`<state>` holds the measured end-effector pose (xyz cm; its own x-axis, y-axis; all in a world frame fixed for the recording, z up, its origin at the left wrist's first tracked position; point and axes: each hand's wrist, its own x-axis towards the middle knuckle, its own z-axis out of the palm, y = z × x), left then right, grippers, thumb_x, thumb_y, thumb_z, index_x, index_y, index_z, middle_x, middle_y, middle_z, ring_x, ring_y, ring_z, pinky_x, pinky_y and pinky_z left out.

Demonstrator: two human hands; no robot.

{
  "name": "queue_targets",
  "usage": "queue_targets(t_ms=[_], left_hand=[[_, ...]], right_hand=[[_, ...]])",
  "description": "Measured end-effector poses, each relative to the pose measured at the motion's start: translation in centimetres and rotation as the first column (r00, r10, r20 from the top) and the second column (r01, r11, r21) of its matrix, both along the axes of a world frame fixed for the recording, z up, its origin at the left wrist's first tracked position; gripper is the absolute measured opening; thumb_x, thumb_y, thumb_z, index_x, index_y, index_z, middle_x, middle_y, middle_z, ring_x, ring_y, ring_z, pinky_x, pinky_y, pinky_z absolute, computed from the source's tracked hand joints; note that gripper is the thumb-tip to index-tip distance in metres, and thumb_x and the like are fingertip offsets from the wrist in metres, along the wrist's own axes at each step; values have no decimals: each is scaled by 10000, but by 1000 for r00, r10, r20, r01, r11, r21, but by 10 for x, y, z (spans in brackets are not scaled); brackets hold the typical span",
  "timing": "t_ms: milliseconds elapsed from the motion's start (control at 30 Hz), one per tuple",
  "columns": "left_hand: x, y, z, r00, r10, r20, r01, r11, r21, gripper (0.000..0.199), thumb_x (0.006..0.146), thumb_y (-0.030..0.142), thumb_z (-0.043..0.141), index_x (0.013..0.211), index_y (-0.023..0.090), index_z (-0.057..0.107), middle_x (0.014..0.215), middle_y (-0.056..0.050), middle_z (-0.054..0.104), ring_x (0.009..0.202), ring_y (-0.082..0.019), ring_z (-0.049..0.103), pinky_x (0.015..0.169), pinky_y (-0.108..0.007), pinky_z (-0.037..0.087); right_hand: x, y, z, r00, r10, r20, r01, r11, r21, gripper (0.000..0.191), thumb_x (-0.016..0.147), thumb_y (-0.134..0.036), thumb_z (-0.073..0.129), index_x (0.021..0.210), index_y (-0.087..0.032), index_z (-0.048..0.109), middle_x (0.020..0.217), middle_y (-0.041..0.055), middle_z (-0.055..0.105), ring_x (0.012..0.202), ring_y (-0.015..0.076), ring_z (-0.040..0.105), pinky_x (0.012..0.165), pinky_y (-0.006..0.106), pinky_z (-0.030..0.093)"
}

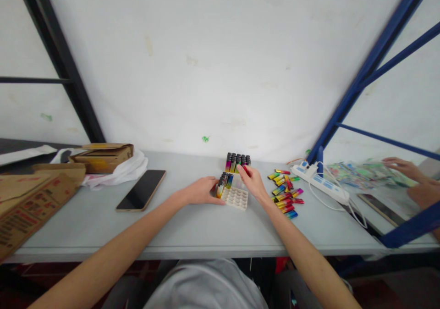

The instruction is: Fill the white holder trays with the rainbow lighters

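Note:
A white tray with rows of round holes [237, 199] lies on the table, with several colourful lighters [222, 185] standing upright along its left side, black tops up. My left hand [205, 190] grips the tray's left edge, thumb at the near corner and fingers behind by the lighters. Pinched in my right hand [252, 181] above the tray's back right is a red lighter [245, 168], partly hidden by the fingers. Just behind stands a block of upright lighters with black tops [238, 158]. Loose lighters [285, 194] in several colours lie piled right of my right hand.
A phone [141, 190] lies at left, near cardboard boxes [106, 157] and a white plastic bag [129, 167]. A power strip with cables [321, 183] sits at right by a blue metal frame [357, 84]. Beyond it, another person's hands [409, 173] are near plastic packets.

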<state>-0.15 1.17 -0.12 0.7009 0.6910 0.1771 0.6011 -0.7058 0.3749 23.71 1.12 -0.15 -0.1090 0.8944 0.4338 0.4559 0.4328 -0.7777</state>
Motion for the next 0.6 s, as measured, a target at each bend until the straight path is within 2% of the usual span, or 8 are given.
queue_targets(t_ms=[167,300,467,600], left_hand=[[1,-2,1,1000,20,-12,-20,1000,3,568,740,704,738,926,173,656,931,-88,687,856,-278,639,757,-341,476],[2,-4,4,999,40,-24,-41,999,-7,561,743,702,733,919,174,655,908,-77,683,831,-264,635,744,-331,474],[2,-4,4,999,13,-34,-13,1000,-2,565,759,704,724,919,167,651,914,-82,678,846,-264,629,766,-337,479],[2,-4,5,999,30,-26,-30,999,-18,565,748,707,726,905,171,643,890,-75,674,814,-261,630,721,-331,468]], right_hand=[[-7,-1,-5,990,-138,14,138,990,24,490,886,-586,475,553,-235,396,528,-28,379,555,141,362,538,288,262],[-12,-1,-6,987,-156,45,154,986,57,406,863,-496,454,559,-237,384,523,-30,404,561,142,370,546,280,246],[-13,-6,-2,991,-123,48,119,990,73,472,900,-566,469,576,-232,393,537,-32,403,567,138,365,554,285,246],[-12,-8,1,992,-110,54,106,992,71,524,907,-620,478,571,-231,373,535,-38,375,564,131,352,559,286,248]])
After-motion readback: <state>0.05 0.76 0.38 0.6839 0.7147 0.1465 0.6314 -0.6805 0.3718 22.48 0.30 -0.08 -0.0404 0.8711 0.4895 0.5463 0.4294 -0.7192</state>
